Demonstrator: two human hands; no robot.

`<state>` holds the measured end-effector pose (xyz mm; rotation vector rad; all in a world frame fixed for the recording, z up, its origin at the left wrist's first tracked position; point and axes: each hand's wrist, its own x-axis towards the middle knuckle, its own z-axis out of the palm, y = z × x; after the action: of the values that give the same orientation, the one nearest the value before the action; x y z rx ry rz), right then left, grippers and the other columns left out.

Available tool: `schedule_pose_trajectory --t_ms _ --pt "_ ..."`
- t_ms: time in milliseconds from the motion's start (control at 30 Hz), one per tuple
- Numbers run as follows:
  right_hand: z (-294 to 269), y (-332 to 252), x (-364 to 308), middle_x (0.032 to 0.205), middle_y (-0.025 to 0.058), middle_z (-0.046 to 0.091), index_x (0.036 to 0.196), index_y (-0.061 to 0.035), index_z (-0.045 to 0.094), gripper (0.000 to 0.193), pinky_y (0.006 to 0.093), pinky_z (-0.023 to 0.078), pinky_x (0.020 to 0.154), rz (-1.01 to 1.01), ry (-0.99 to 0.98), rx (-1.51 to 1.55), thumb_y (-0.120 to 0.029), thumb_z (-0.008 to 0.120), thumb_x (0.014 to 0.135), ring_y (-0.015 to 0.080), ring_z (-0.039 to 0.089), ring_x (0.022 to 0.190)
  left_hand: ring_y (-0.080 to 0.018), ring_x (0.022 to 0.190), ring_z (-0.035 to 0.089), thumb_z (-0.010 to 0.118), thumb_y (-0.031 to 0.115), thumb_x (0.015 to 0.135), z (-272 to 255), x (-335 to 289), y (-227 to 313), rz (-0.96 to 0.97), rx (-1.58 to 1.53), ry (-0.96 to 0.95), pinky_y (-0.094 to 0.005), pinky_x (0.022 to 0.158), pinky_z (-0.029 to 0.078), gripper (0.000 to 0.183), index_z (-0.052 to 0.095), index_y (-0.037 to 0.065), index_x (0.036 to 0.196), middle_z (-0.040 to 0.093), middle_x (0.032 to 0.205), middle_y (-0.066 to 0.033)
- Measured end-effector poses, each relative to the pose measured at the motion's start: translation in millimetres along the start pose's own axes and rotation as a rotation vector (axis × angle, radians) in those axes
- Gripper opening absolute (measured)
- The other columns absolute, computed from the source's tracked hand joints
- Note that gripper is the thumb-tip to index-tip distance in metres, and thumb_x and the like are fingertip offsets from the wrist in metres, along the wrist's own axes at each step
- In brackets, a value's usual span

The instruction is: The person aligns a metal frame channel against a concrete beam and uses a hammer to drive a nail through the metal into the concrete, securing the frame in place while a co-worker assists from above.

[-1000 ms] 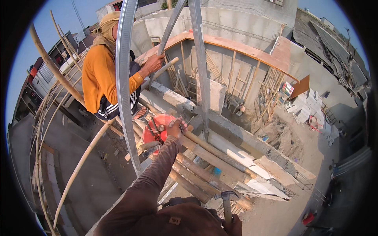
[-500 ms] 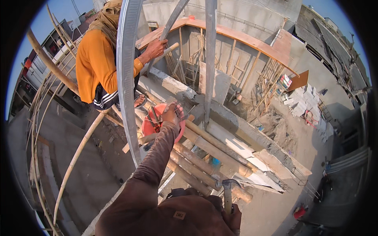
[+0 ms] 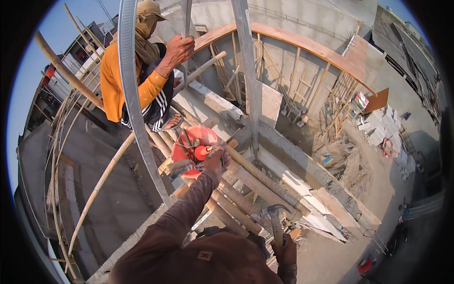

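Note:
My left arm stretches forward to a red bucket (image 3: 208, 134) on the bamboo poles. My left hand (image 3: 214, 161) is closed at the bucket's near right rim; what its fingers hold is hard to make out. A rounded red piece with a yellow tip (image 3: 202, 152) lies right beside the fingers; I cannot tell whether they grip it. A trowel-like grey blade (image 3: 176, 167) and some dark rods or handles also show in the bucket. Low on the right, my right hand (image 3: 285, 252) grips a claw hammer (image 3: 276, 228) by its handle, head up.
A co-worker in an orange top (image 3: 111, 87) crouches at the left, one hand on a metal channel (image 3: 186, 19). Two more upright metal channels (image 3: 134, 94) (image 3: 249, 71) stand before me. Bamboo poles (image 3: 265, 182) span a drop beside a concrete beam (image 3: 302, 161). White blocks (image 3: 385, 128) lie below right.
My left hand has drawn back toward the bucket's near rim, and the red piece with the yellow tip now shows. The co-worker's raised head shows more; the hammer stays in my right hand.

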<state>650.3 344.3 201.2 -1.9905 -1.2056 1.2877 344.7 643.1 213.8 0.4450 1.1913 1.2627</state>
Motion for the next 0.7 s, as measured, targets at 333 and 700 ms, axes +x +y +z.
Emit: schedule_pose_trajectory --t_ms 333,700 --pt "-18 -6 29 0.075 0.0142 0.069 0.108 0.0052 0.059 0.043 0.032 0.052 0.049 -0.157 -0.02 0.026 -0.018 0.079 0.078 0.017 0.065 0.053 -0.0123 0.068 0.063 0.063 0.028 0.093 18 -21 -6 0.007 0.026 0.041 -0.0284 0.063 0.054 0.016 0.063 0.013 0.099 0.062 0.08 0.0017" --pt "-15 6 27 0.077 0.0162 0.069 0.108 0.005 0.058 0.045 0.0351 0.053 0.055 -0.137 -0.044 -0.058 -0.021 0.079 0.078 0.0221 0.067 0.06 -0.0125 0.076 0.063 0.062 0.028 0.094 18 -27 -17 -0.078 0.044 -0.018 -0.0315 0.071 0.054 0.016 0.06 0.012 0.099 0.062 0.084 0.0019"
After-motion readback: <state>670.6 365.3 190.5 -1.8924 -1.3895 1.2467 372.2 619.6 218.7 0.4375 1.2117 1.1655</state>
